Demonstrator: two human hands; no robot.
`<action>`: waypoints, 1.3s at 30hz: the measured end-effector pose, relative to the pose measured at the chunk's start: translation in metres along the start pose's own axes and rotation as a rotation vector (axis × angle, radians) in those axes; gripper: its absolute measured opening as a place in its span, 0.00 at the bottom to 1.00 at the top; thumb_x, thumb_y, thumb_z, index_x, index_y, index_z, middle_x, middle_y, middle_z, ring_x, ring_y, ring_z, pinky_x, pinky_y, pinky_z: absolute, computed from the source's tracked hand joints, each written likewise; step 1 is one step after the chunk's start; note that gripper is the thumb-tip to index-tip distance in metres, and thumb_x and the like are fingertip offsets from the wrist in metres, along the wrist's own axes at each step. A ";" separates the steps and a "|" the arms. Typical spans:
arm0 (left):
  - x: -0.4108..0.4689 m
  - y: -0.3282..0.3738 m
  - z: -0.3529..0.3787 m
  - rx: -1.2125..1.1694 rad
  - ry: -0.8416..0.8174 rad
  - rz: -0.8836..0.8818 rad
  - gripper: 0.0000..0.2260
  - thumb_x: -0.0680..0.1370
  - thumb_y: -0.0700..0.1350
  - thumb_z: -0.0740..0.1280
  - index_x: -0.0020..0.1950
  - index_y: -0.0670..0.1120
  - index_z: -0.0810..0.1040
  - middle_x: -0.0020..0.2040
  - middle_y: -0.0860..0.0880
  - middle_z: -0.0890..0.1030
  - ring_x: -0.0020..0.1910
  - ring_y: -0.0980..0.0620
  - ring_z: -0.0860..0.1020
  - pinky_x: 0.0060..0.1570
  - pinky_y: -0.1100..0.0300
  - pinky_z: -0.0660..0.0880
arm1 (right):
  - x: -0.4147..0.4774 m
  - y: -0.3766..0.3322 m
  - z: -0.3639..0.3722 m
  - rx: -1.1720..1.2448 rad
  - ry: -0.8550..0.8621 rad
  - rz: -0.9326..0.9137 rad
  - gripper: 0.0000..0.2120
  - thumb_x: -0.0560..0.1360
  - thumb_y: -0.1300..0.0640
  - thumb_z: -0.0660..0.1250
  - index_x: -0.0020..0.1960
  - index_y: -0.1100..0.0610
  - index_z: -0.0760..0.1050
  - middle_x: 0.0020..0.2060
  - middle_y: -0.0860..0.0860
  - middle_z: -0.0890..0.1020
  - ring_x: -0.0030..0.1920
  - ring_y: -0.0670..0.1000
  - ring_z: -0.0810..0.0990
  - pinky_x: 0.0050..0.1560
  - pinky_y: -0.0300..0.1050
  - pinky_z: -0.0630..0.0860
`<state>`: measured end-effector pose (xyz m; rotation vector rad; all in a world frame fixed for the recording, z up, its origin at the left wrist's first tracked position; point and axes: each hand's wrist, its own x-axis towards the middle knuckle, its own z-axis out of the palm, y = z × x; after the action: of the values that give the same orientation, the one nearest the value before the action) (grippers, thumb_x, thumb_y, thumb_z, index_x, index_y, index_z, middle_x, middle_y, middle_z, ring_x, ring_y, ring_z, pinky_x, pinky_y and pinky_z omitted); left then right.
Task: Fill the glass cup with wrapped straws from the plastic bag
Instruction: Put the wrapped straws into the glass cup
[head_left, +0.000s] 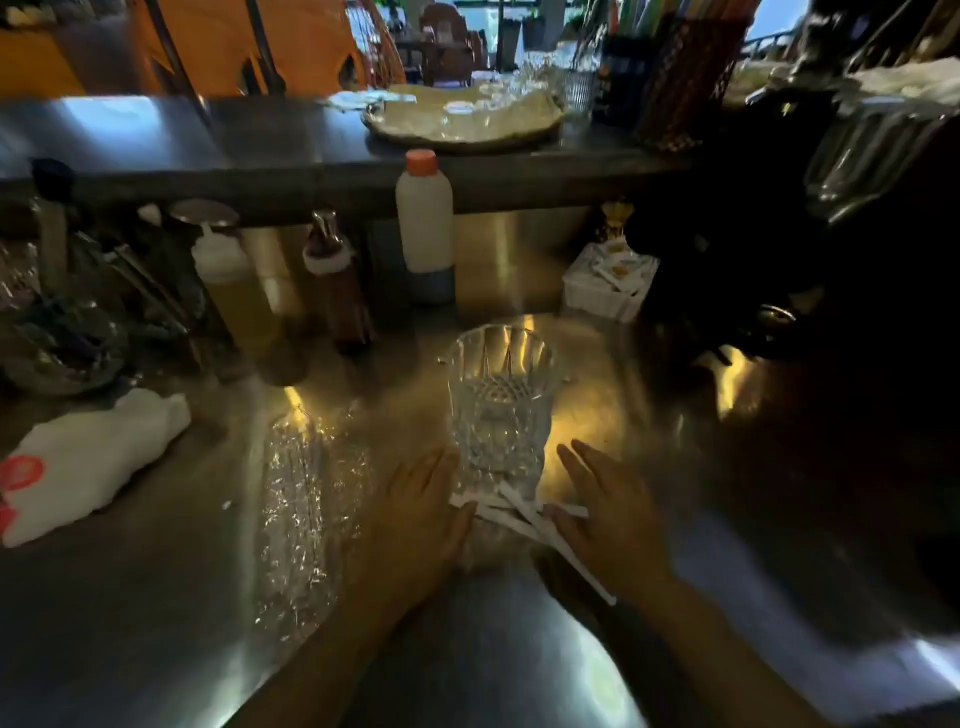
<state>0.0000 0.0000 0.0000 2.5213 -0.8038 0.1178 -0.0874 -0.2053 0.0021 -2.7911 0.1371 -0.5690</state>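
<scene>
both forearms (727, 639) bare, no sleeves, fingers (582, 457) ringless

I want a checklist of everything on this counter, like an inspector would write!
Surface: shiny metal counter, glare patches.
Job's things: glass cup upright, no straws seen inside; wrapped straws loose on the counter at its base; clear plastic bag lying to its left.
Clutter: white bottle, two squeeze bottles, white cloth, small white box.
Hands: left hand and right hand open, flanking the straws.
Cables: nothing seen.
Surroundings: raised shelf with a tray; background blurry.
</scene>
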 end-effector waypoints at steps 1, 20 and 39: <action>-0.002 -0.001 0.006 0.029 -0.007 0.035 0.23 0.75 0.54 0.57 0.64 0.44 0.73 0.62 0.43 0.78 0.62 0.43 0.75 0.65 0.49 0.65 | -0.006 -0.001 0.004 -0.004 -0.022 0.007 0.24 0.70 0.49 0.66 0.63 0.58 0.71 0.60 0.58 0.78 0.57 0.59 0.78 0.55 0.52 0.73; 0.005 0.002 0.032 0.185 -0.205 0.169 0.08 0.76 0.44 0.61 0.52 0.45 0.76 0.61 0.46 0.77 0.63 0.44 0.72 0.64 0.51 0.58 | -0.023 -0.012 0.018 -0.024 -0.092 0.054 0.07 0.62 0.65 0.76 0.32 0.61 0.78 0.30 0.55 0.81 0.30 0.53 0.79 0.31 0.41 0.74; 0.023 0.037 -0.041 -0.755 -0.105 -0.046 0.06 0.71 0.35 0.71 0.39 0.45 0.79 0.34 0.50 0.79 0.32 0.59 0.77 0.34 0.71 0.73 | -0.021 -0.015 -0.008 0.311 -0.248 0.222 0.06 0.79 0.59 0.56 0.49 0.56 0.72 0.44 0.47 0.73 0.45 0.47 0.71 0.44 0.37 0.67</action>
<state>0.0006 -0.0188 0.0563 1.8345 -0.6640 -0.2858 -0.1089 -0.1899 0.0055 -2.4740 0.2748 -0.1701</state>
